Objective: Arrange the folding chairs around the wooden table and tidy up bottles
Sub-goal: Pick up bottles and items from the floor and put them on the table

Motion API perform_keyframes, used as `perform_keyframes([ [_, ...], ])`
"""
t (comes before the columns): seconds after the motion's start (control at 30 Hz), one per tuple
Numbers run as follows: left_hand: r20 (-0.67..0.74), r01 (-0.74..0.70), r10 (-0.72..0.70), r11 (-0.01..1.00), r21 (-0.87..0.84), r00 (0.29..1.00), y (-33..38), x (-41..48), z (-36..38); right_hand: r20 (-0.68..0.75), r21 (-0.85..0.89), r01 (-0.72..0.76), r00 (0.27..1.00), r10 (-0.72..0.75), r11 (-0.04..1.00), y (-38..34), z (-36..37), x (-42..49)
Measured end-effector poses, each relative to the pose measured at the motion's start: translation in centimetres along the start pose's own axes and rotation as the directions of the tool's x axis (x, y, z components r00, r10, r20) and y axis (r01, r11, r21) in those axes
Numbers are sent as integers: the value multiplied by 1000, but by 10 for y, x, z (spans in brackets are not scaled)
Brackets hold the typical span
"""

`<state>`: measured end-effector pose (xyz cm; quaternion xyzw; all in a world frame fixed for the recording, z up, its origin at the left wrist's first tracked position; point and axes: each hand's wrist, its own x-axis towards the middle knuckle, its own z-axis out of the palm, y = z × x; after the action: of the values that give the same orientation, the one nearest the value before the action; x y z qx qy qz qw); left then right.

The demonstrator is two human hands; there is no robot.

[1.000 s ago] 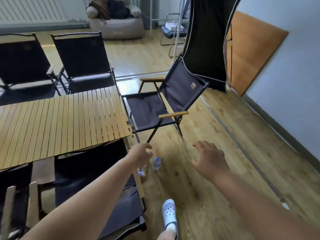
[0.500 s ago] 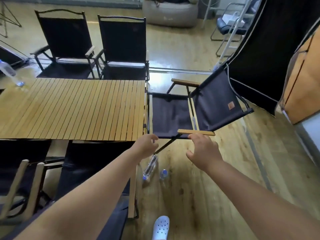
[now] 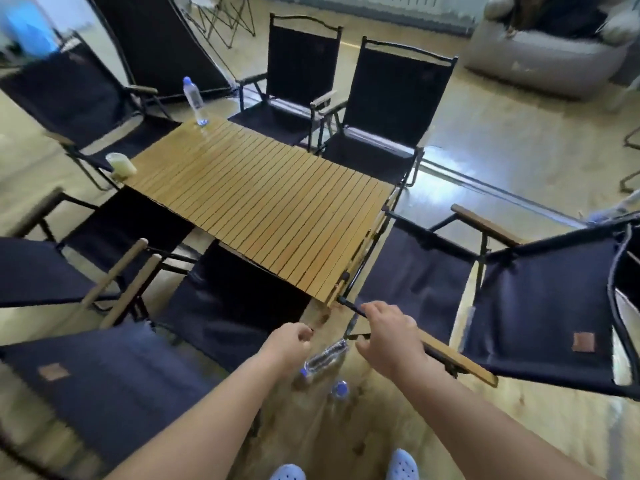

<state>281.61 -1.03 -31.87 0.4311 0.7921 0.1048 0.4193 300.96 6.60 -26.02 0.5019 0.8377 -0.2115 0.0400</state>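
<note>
Floor (image 3: 526, 431) beside desk (image 3: 263, 202): bottles (image 3: 325, 358) close underfoot. Right grip (image 3: 391, 329) clamps folding chair armrest (image 3: 457, 362); left grip (image 3: 291, 344) curled, contents unclear. Dragging could strike bottles.

The left forearm (image 3: 214, 414) and right forearm (image 3: 471, 420) are bare from the bottom of the view up to the wrists. The left hand (image 3: 289, 344) and right hand (image 3: 388, 336) are bare as well. On the feet is a pair of pale blue, round-toed moulded clogs, the left clog (image 3: 287, 475) showing just its toe and the right clog (image 3: 403, 463) dotted with small dark holes.
</note>
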Motion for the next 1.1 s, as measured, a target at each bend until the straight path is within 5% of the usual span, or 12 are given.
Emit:
perform_keyframes([
  [0.3,-182,151,-157,987,-48,971,-19,30,62,124,-70,222,969,-213,973,60,66,48],
  [0.6,-404,276,-167,934,228,899,-103,142,103,192,-142,430,896,-401,892,88,216,134],
  [0.73,-471,239,-85,930,278,878,-131,179,125,184,-182,483,873,-453,857,100,299,167],
  [0.93,-658,223,36,926,305,752,-146,193,139,230,-222,506,858,-460,833,111,406,204],
  [1.1,-689,221,82,914,339,720,-148,195,140,362,-163,485,840,-405,859,113,462,213],
])
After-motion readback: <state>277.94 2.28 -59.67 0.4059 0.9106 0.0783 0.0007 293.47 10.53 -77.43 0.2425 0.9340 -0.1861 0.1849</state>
